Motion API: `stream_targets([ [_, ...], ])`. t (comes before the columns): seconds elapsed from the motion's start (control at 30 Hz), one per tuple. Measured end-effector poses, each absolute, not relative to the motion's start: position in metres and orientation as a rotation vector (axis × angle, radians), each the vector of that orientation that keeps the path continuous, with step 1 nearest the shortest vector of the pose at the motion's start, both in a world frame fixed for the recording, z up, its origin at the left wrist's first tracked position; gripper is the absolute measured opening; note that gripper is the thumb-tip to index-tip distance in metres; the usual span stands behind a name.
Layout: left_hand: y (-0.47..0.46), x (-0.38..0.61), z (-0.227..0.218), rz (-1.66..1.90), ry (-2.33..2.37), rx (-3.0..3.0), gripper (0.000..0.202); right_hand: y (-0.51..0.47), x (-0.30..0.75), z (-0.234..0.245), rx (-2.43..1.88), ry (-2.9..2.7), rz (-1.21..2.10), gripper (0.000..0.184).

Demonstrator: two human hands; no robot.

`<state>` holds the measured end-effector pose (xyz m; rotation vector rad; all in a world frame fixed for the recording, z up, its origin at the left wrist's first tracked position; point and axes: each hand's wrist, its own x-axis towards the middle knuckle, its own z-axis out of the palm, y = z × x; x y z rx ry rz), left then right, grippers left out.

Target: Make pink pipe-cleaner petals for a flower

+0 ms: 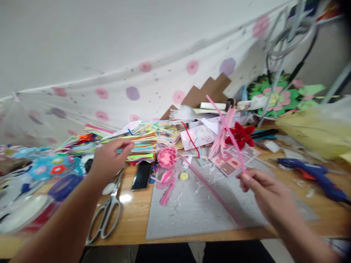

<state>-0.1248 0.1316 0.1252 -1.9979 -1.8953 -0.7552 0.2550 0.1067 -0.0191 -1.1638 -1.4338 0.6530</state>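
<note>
My right hand [253, 182] pinches the lower end of a pink pipe cleaner [229, 133], which slants up and left over the mat. My left hand [112, 157] is raised in front of a stack of colourful pipe cleaners [142, 140], thumb and fingers curled together. Whether anything sits between them I cannot make out. Another pink pipe cleaner [211, 190] lies diagonally on the grey cutting mat [186, 223]. Beside it are a pink fuzzy flower [167, 157], short pink folded pieces [166, 193] and a yellow disc [183, 176].
Scissors [111, 212] and a black phone [142, 176] lie left of the mat. A blue glue gun [315, 173] rests at the right, with a red flower [240, 134] behind the mat. Blue flower pieces [52, 168] and a purple ring [65, 186] crowd the left side.
</note>
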Motion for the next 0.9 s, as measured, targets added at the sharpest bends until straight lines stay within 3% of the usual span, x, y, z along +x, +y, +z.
stream_targets([
  [0.13,0.076,-0.057,0.048,-1.452,-2.193,-2.349,0.021,0.049,0.224,-0.029,-1.088,-1.477,0.956,0.041],
  [0.2,0.057,-0.027,0.015,-1.942,-2.312,-2.440,0.030,0.029,0.207,-0.038,-1.054,-1.563,1.038,0.041],
  [0.33,0.038,0.003,-0.012,-2.559,-2.455,-2.309,0.037,0.002,0.192,-0.053,-1.015,-1.785,1.033,0.039],
  [0.57,0.029,-0.005,-0.014,-2.841,-2.604,-2.025,0.027,-0.022,0.208,-0.061,-1.134,-1.973,0.952,0.038],
  [0.7,0.024,-0.012,-0.023,-2.851,-2.602,-1.986,0.027,0.005,0.219,-0.046,-1.226,-2.012,0.567,0.033],
  [0.8,0.023,-0.016,-0.030,-2.812,-2.638,-1.956,0.030,0.043,0.214,-0.035,-1.524,-2.052,0.271,0.023],
  [0.9,0.022,-0.016,-0.036,-2.735,-2.675,-1.997,0.033,0.074,0.201,-0.037,-1.646,-2.105,0.256,0.037],
])
